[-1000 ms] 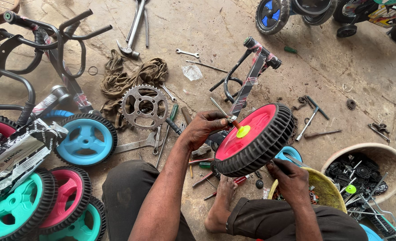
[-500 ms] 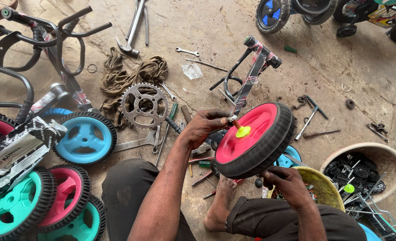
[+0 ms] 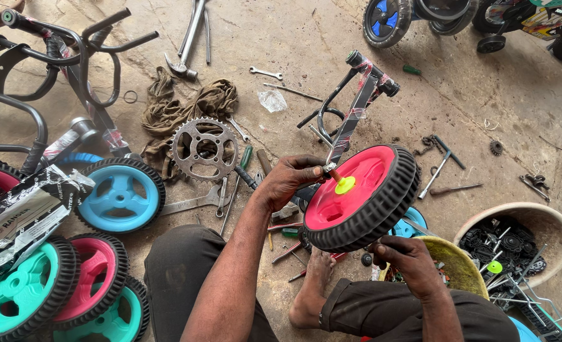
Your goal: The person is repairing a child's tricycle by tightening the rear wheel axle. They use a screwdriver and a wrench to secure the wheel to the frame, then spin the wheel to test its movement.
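A pink plastic wheel [image 3: 350, 202] with a black tyre is tilted up in front of me, a yellow-green cap [image 3: 344, 185] at its hub. My left hand [image 3: 287, 180] grips the wheel's left rim, fingers close to a black metal bracket [image 3: 350, 117] that reaches the hub. My right hand [image 3: 398, 256] is under the tyre's lower right edge, fingers curled against it. Whether it holds a small part is hidden. My bare foot [image 3: 309, 288] rests on the floor below the wheel.
Blue [image 3: 119, 196], teal [image 3: 15, 297] and pink [image 3: 94, 278] wheels lie at the left beside black frames [image 3: 53, 69]. A chainring [image 3: 204, 149], rags, spanners and a hammer [image 3: 189, 38] litter the concrete. A yellow bowl [image 3: 461, 266] and a beige tub [image 3: 534, 221] of small parts stand at the right.
The wheel has shifted slightly left and tilted more. My right hand moved up from beside my knee to the tyre's underside. My left hand stayed on the rim.
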